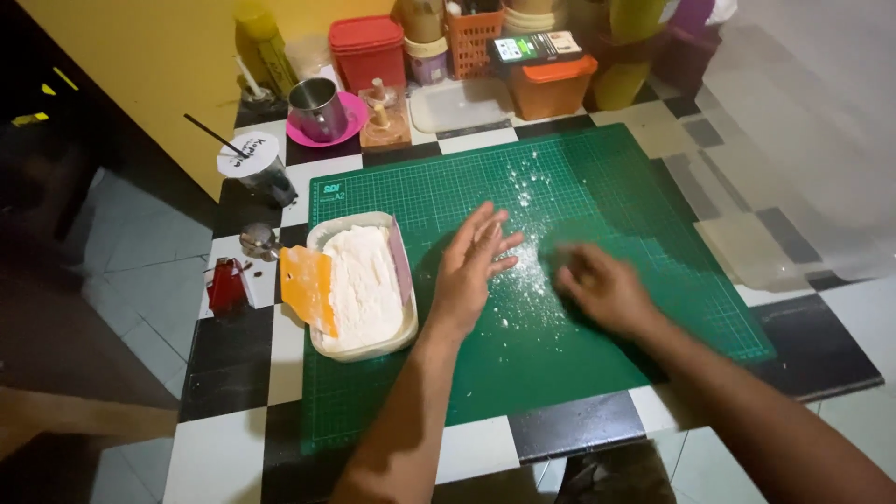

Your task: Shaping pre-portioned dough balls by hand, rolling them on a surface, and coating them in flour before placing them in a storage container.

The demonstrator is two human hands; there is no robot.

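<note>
My left hand [474,269] hovers flat, fingers spread, over the green cutting mat [597,201], just right of a plastic tub of white flour [366,285]. My right hand [602,287] rests palm down on the mat, blurred, fingers loosely curled. White flour dust [530,271] is scattered on the mat between the two hands and further back. An orange scraper [309,287] leans on the tub's left rim. Neither hand holds anything.
The mat lies on a black-and-white checkered table [233,448]. At the back stand a metal cup [317,107] on a pink saucer, red [367,49] and orange containers [551,86] and a clear tray [459,103]. A lidded cup with a straw [257,166] stands at the left.
</note>
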